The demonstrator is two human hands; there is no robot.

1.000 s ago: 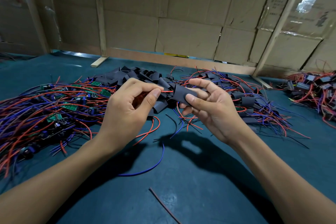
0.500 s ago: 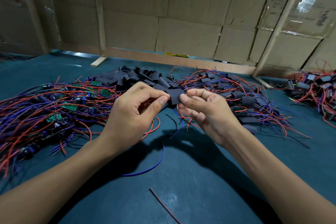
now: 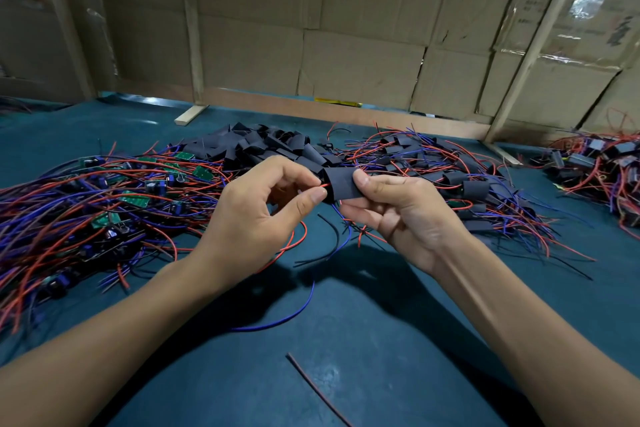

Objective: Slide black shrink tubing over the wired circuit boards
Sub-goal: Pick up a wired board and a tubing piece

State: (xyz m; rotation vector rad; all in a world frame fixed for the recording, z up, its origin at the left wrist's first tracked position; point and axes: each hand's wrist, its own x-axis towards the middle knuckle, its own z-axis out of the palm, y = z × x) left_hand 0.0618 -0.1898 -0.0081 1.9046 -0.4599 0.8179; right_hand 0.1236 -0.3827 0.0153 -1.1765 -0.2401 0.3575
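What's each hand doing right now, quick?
Left hand: closed, pinching a red wire at the tubing's mouth.
Right hand: closed, pinching the black shrink tubing piece.

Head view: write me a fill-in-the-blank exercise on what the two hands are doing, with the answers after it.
1. The right hand pinches a piece of ____ tubing.
2. The left hand feeds a ____ wire into the tubing.
3. The green boards lie in the pile on the person's ____ side.
4. The table is covered in ____ cloth.

Answers: black; red; left; blue
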